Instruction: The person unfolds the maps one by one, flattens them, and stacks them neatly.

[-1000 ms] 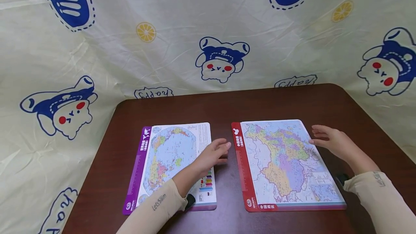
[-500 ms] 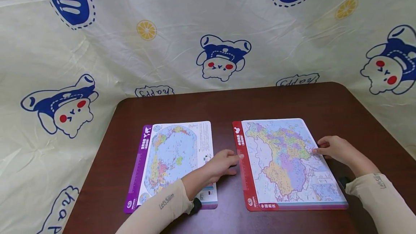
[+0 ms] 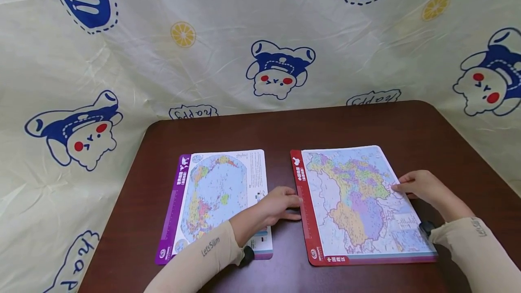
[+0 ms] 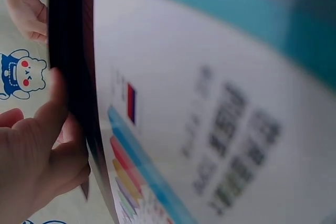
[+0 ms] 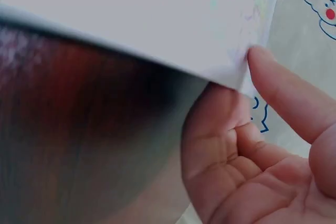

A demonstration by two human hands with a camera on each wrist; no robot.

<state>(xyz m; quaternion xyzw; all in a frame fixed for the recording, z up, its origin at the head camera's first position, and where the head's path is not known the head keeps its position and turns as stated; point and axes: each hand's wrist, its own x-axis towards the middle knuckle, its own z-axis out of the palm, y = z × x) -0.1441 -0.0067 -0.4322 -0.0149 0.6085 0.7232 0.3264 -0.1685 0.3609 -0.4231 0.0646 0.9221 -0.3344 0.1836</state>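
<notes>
A red-bordered map (image 3: 356, 202) lies on the right half of the table in the head view. My left hand (image 3: 278, 205) is at its left border, thumb on the red strip and curled fingers against the edge. On the opposite side my right hand (image 3: 423, 189) pinches the right edge. In the right wrist view, the thumb (image 5: 283, 85) rests on top of the map, the other fingers tucked under it. A purple-bordered map (image 3: 215, 193) lies to the left, partly covered by my left forearm. Close up in the left wrist view, its printed corner (image 4: 168, 77) is blurred.
Both maps lie on a dark brown table (image 3: 285, 134) with rounded far corners. Behind and beside it hangs a pale cloth (image 3: 220, 71) with cartoon prints. A strip of bare tabletop separates the two maps.
Both hands have come in to the red-bordered map: the left moved right from over the purple-bordered map, the right lowered to the edge. Both now grip its sides. The purple-bordered map stays put.
</notes>
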